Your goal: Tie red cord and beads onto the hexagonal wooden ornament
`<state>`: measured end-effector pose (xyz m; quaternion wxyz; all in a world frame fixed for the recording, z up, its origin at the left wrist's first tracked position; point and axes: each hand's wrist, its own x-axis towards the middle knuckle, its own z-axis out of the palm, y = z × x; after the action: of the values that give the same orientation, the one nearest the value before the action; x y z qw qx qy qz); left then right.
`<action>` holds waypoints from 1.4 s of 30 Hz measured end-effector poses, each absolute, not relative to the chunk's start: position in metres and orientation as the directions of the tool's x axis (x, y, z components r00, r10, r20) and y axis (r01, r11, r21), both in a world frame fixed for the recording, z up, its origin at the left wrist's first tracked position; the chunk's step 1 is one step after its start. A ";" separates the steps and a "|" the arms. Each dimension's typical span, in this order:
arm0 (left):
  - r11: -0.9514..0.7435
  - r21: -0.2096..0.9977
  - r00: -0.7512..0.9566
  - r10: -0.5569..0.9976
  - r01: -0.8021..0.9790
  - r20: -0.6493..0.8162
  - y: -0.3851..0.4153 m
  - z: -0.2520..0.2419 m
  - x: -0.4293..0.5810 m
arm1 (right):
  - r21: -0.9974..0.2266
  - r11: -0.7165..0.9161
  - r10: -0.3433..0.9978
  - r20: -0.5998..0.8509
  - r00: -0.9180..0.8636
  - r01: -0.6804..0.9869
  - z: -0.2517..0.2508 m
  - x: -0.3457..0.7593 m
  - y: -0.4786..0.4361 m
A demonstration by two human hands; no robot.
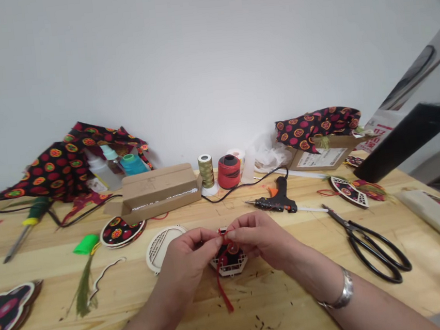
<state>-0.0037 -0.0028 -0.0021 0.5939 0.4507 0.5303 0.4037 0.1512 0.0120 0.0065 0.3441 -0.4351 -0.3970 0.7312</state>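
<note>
My left hand (195,253) and my right hand (260,238) meet near the middle of the table, thumbs and fingertips pinched on a red cord (222,284). The loose end of the cord hangs down toward me. Beneath my fingers lies an octagonal wooden ornament (230,269) with a pale lattice frame and dark patterned fabric inside; my hands hide its upper sides. Just left of my left hand is a round pale lattice piece (156,251), partly covered by that hand.
A black glue gun (280,198) and black-handled scissors (372,249) lie to the right. Behind stand an open cardboard box (160,189), a gold thread spool (206,172) and a red thread spool (229,172). Leftward are a green tassel (84,289) and a screwdriver (27,225).
</note>
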 end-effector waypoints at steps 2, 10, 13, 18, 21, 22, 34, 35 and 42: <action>0.263 0.965 0.107 0.959 -0.002 -0.262 -0.003 -0.002 -0.004 | -0.851 -0.488 0.828 -0.379 -0.413 -0.197 0.005 0.152 0.012; 0.324 0.933 0.065 0.946 -0.157 -0.318 -0.003 0.006 -0.003 | -0.826 -0.523 0.745 -0.323 -0.584 -0.211 0.006 0.159 0.010; 0.348 0.915 0.066 0.937 -0.204 -0.342 -0.001 0.006 -0.007 | -0.831 -0.523 0.721 -0.310 -0.620 -0.192 0.007 0.162 0.010; 0.359 0.896 0.035 0.931 -0.262 -0.363 0.004 0.005 -0.011 | -0.859 -0.499 0.665 -0.293 -0.687 -0.117 0.009 0.170 0.011; 0.342 0.904 0.020 0.937 -0.257 -0.349 0.006 0.005 -0.011 | -0.897 -0.440 0.610 -0.270 -0.745 -0.035 0.016 0.174 0.009; 0.337 0.907 0.012 0.939 -0.252 -0.345 0.007 0.004 -0.011 | -0.911 -0.413 0.584 -0.260 -0.769 -0.006 0.019 0.176 0.008; 0.321 0.938 -0.010 0.946 -0.133 -0.325 0.007 -0.001 -0.015 | -0.980 0.191 0.694 0.090 -0.714 0.062 0.041 0.233 -0.003; 0.324 0.939 -0.013 0.945 -0.113 -0.327 0.007 -0.001 -0.015 | -0.979 0.195 0.716 0.095 -0.691 0.067 0.038 0.235 0.001; 0.296 0.952 0.010 0.955 -0.070 -0.297 0.001 0.005 -0.007 | -0.952 0.258 0.925 0.193 -0.329 0.167 0.030 0.186 0.012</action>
<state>-0.0072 0.0014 0.0048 0.5866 0.4010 0.5515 0.4370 0.1856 0.0118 0.0303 0.4155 -0.4039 -0.6754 0.4561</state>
